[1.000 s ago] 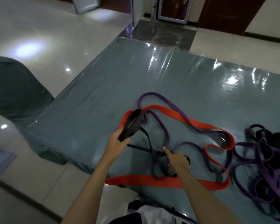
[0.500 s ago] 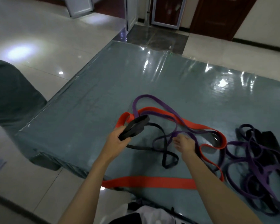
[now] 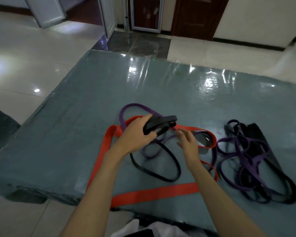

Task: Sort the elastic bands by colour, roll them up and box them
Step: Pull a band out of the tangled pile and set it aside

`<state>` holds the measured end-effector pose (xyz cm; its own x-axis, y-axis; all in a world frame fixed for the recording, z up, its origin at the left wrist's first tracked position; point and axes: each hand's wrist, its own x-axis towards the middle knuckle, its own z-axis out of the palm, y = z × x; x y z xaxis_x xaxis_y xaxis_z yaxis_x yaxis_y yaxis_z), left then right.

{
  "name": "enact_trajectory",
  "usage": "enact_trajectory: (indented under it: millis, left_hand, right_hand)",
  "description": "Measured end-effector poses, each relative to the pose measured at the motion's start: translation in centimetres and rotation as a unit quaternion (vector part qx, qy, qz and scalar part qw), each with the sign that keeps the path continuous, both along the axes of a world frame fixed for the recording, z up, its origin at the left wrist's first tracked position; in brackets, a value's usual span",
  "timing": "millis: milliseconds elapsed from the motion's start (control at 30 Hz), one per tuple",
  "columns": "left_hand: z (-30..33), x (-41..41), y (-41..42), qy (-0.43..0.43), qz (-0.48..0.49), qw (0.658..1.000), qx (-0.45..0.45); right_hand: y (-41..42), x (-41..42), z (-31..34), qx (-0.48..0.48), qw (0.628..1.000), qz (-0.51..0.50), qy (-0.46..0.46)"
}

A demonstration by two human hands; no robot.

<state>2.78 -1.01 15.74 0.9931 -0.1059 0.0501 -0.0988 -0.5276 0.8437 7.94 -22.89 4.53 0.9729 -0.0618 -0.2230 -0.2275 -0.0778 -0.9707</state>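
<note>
Leftmost, a dark covered shape (image 3: 0, 130) stood on the pale tiled floor (image 3: 24, 65) at the frame's edge, well apart from the grey-green table (image 3: 67, 142), whose shiny plastic cover caught the ceiling lights; the table's near left corner hung over the tiles. Next along, a wide red band (image 3: 154, 193) ran up from the near table edge, bent at the left and looped away to the right, its near strip lying flat across the table below both forearms; part of it passed under the hands. The left hand (image 3: 137, 135) was curled round a partly rolled black band (image 3: 158, 124), thumb on top and fingers underneath, holding the coil above the table; the loose tail of that black band (image 3: 174, 165) dropped from the coil and lay in a long loop on the table between the two wrists. A purple band (image 3: 135, 106) arched on the far side of the left hand and crossed the red one; another purple loop (image 3: 152, 151) lay inside the black loop, though whether both belonged to one band could not be told. The right hand (image 3: 188, 144) hovered just right of the coil with fingers spread and relaxed, gripping nothing. Further right, a tangled heap of purple bands (image 3: 243, 156) lay on the table, mixed with wide black bands (image 3: 270, 159); the heap sat near the red band's right bend. At the far side, dark wooden doors (image 3: 198, 16) and a white-framed door (image 3: 145, 12) stood against the wall.
</note>
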Motion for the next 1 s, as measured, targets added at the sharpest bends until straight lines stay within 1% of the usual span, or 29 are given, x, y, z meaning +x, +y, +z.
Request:
enact_trajectory:
  millis: [67, 133, 200, 267, 367, 433, 500, 567, 667, 767, 867, 933, 1000]
  left_hand:
    - [1.2, 1.2, -2.5, 0.019, -0.033, 0.999, -0.004]
    - [2.1, 2.1, -4.9, 0.024, -0.048, 0.999, 0.002]
    - [2.8, 2.8, -7.3, 0.026, -0.053, 0.998, 0.012]
    - [3.4, 3.7, -9.5, 0.012, -0.051, 0.999, 0.007]
    - [4.2, 5.1, -12.8, -0.022, -0.036, 0.998, -0.052]
    - [4.8, 5.9, -15.7, -0.04, -0.03, 0.996, -0.07]
    - [5.3, 6.7, -19.1, -0.051, -0.024, 0.994, -0.089]
    - [5.7, 7.3, -22.7, -0.046, -0.024, 0.991, -0.123]
    - [6.4, 8.1, -28.1, -0.03, -0.037, 0.985, -0.165]
    - [6.9, 9.1, -33.1, -0.006, -0.054, 0.981, -0.189]
    - [7.4, 10.1, -37.1, 0.021, -0.068, 0.97, -0.231]
    - [7.4, 10.8, -39.3, 0.031, -0.081, 0.97, -0.229]
    - [7.1, 11.3, -41.1, 0.04, -0.067, 0.976, -0.205]
  right_hand:
    - [-0.4, 0.4, 2.5, 0.063, 0.996, -0.015, -0.057]
    - [-1.3, 0.4, 5.3, 0.082, 0.991, -0.007, -0.109]
    - [-2.6, 0.3, 7.5, 0.077, 0.988, 0.013, -0.133]
    - [-4.6, 0.2, 8.5, 0.068, 0.986, 0.039, -0.149]
    - [-7.8, -0.2, 8.8, 0.055, 0.982, 0.074, -0.164]
    - [-9.9, -0.6, 8.8, 0.053, 0.978, 0.11, -0.167]
    - [-11.9, -0.8, 9.0, 0.032, 0.978, 0.129, -0.161]
    - [-14.0, -0.8, 9.1, 0.009, 0.978, 0.113, -0.177]
    - [-17.9, -0.4, 9.2, 0.048, 0.977, 0.063, -0.198]
    - [-22.9, 0.5, 9.6, 0.094, 0.975, 0.011, -0.203]
    - [-28.2, 1.8, 9.9, 0.076, 0.977, -0.006, -0.198]
    - [-31.5, 2.6, 9.8, 0.058, 0.979, 0.0, -0.196]
    - [-34.5, 3.2, 9.6, 0.063, 0.982, 0.012, -0.178]
